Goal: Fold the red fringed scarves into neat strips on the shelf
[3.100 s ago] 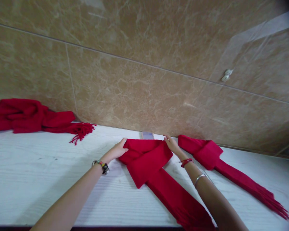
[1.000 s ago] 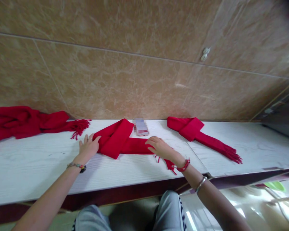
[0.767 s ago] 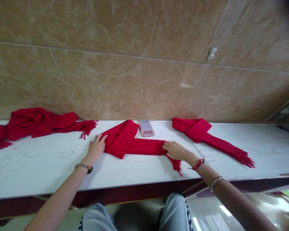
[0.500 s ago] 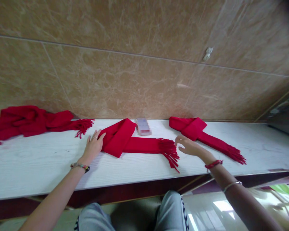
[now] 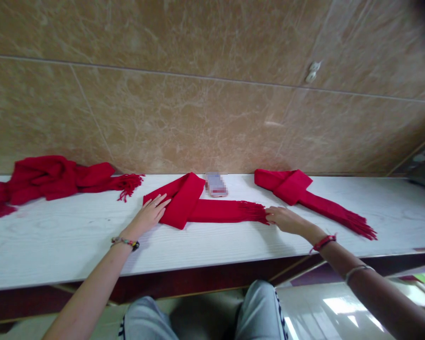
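A red scarf (image 5: 217, 210) lies folded on the white tabletop in front of me, its left part crossed over itself and its fringe stretched to the right. Flat on the folded left end rests my left hand (image 5: 151, 215), fingers spread. My right hand (image 5: 281, 219) pinches the tips of the fringe at the other end. To the right lies a second red scarf (image 5: 293, 188), folded in a similar crossed shape. A third red scarf (image 5: 53, 179) is heaped loosely at the left, its fringe pointing toward the middle.
A phone (image 5: 216, 184), partly pixelated, lies behind the middle scarf near the wall. The brown marble-look wall (image 5: 198, 118) borders the back of the white tabletop (image 5: 74, 241). A dark object (image 5: 424, 165) stands at the far right. My knees are below the front edge.
My right hand has come down onto the fringe and closed on it; the strands, fanned out before, are now straighter. My left hand has shifted further onto the folded end.
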`<state>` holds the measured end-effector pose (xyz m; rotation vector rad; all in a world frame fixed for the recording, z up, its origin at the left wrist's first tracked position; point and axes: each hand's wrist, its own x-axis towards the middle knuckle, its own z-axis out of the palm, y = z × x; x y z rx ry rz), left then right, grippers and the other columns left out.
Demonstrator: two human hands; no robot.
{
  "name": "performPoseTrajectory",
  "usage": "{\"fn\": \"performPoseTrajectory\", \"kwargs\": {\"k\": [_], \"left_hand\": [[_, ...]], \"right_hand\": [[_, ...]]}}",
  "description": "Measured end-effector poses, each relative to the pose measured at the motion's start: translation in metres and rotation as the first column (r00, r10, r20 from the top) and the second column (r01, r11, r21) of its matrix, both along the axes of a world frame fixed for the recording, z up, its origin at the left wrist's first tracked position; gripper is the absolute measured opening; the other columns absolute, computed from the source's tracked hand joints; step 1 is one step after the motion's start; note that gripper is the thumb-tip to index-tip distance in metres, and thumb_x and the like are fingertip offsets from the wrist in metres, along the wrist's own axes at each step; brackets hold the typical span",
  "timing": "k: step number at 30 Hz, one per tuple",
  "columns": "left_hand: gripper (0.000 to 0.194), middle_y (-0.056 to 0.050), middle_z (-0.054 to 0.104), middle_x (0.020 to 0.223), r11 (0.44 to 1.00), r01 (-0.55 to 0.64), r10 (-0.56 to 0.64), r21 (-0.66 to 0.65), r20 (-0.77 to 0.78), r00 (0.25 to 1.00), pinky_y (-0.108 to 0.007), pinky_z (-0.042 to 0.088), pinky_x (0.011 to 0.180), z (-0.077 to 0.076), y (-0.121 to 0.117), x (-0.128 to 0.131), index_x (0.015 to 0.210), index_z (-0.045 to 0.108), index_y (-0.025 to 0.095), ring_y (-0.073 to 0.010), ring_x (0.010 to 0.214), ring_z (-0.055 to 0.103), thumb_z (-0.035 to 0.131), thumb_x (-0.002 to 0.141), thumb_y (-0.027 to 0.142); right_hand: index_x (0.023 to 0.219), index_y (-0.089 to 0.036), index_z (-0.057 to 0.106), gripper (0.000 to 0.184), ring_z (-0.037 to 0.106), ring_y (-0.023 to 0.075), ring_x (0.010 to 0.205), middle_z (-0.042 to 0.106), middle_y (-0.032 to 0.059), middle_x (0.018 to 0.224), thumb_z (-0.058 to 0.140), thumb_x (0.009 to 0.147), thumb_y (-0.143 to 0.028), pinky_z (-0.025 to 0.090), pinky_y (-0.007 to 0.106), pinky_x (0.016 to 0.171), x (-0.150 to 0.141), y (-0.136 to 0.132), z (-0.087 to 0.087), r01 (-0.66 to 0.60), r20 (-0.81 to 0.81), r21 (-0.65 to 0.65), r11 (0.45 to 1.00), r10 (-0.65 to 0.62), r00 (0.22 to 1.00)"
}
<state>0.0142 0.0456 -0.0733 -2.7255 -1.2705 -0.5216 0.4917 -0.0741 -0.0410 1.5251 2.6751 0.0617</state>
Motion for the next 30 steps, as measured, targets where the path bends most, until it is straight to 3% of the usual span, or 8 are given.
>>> {"fn": "performPoseTrajectory", "kwargs": {"k": [3,6,9,12,20,25,28,30], "left_hand": [[0.040,-0.010,0.041,0.131,1.000,0.013,-0.015,0.018,0.088,0.996,-0.037,0.029,0.102,0.008,-0.004,0.001,0.119,0.051,0.015,-0.0206,0.121,0.037,0.030,0.085,0.022],[0.032,-0.009,0.054,0.109,0.999,0.043,-0.041,-0.013,0.108,0.993,-0.033,0.038,0.094,0.016,-0.011,-0.001,0.102,0.060,0.015,-0.0191,0.102,0.050,0.038,0.077,0.017],[0.029,-0.006,0.058,0.095,0.992,0.100,-0.093,-0.072,0.097,0.991,-0.030,0.041,0.088,0.021,-0.017,-0.007,0.093,0.060,0.016,-0.0179,0.091,0.053,0.043,0.070,0.013],[0.030,-0.006,0.058,0.099,0.988,0.128,-0.119,-0.088,0.094,0.988,-0.029,0.040,0.089,0.021,-0.018,-0.013,0.096,0.059,0.016,-0.0176,0.093,0.053,0.046,0.068,0.015],[0.022,-0.003,0.059,0.085,0.989,0.091,-0.088,-0.119,0.030,0.996,-0.027,0.042,0.077,0.024,-0.011,-0.021,0.084,0.063,0.018,-0.0155,0.079,0.054,0.044,0.072,0.017],[0.024,-0.002,0.056,0.076,0.981,0.079,-0.075,-0.175,0.028,0.997,-0.025,0.042,0.068,0.025,-0.016,-0.019,0.078,0.061,0.018,-0.0142,0.069,0.052,0.042,0.064,0.011],[0.021,-0.001,0.055,0.072,0.974,0.096,-0.083,-0.205,0.071,0.994,-0.024,0.042,0.065,0.026,-0.018,-0.016,0.075,0.059,0.017,-0.0138,0.066,0.051,0.042,0.064,0.009],[0.020,-0.002,0.057,0.076,0.979,0.079,-0.052,-0.189,0.145,0.988,-0.025,0.043,0.072,0.024,-0.017,-0.016,0.077,0.059,0.018,-0.0146,0.073,0.053,0.040,0.072,0.013]], "right_hand": [[0.065,-0.017,0.060,0.027,0.052,0.0178,0.079,0.057,0.0093,0.085,0.041,0.071,0.001,0.043,0.031,0.071,-0.012,-0.002,0.016,0.061,-0.062,0.064,0.996,-0.057,0.996],[0.082,-0.018,0.062,0.022,0.052,0.0180,0.087,0.057,0.0091,0.094,0.042,0.078,-0.009,0.043,0.031,0.079,-0.071,0.006,0.022,0.005,-0.225,0.184,0.983,0.038,0.974],[0.093,-0.015,0.061,0.019,0.052,0.0212,0.093,0.059,0.0102,0.096,0.045,0.083,-0.018,0.042,0.034,0.083,-0.134,0.021,0.009,-0.109,-0.161,0.225,0.968,0.147,0.976],[0.092,-0.014,0.061,0.020,0.053,0.0209,0.089,0.060,0.0104,0.090,0.043,0.084,-0.015,0.043,0.033,0.079,-0.163,0.036,-0.010,-0.137,-0.081,0.235,0.962,0.160,0.984],[0.095,-0.013,0.061,0.030,0.055,0.0196,0.081,0.061,0.0101,0.086,0.032,0.090,-0.015,0.044,0.033,0.074,-0.145,0.029,-0.025,-0.165,-0.104,0.333,0.928,0.210,0.972],[0.095,-0.017,0.063,0.029,0.055,0.0197,0.085,0.061,0.0092,0.091,0.035,0.089,-0.020,0.045,0.034,0.077,-0.139,0.019,-0.024,-0.236,-0.171,0.275,0.932,0.289,0.942],[0.092,-0.019,0.065,0.025,0.056,0.0189,0.087,0.061,0.0080,0.093,0.040,0.087,-0.024,0.045,0.033,0.079,-0.140,0.022,-0.016,-0.234,-0.295,0.211,0.949,0.290,0.910],[0.091,-0.019,0.064,0.024,0.056,0.0187,0.090,0.061,0.0088,0.096,0.042,0.087,-0.025,0.045,0.032,0.082,-0.146,0.031,-0.010,-0.162,-0.416,0.200,0.966,0.233,0.879]]}}
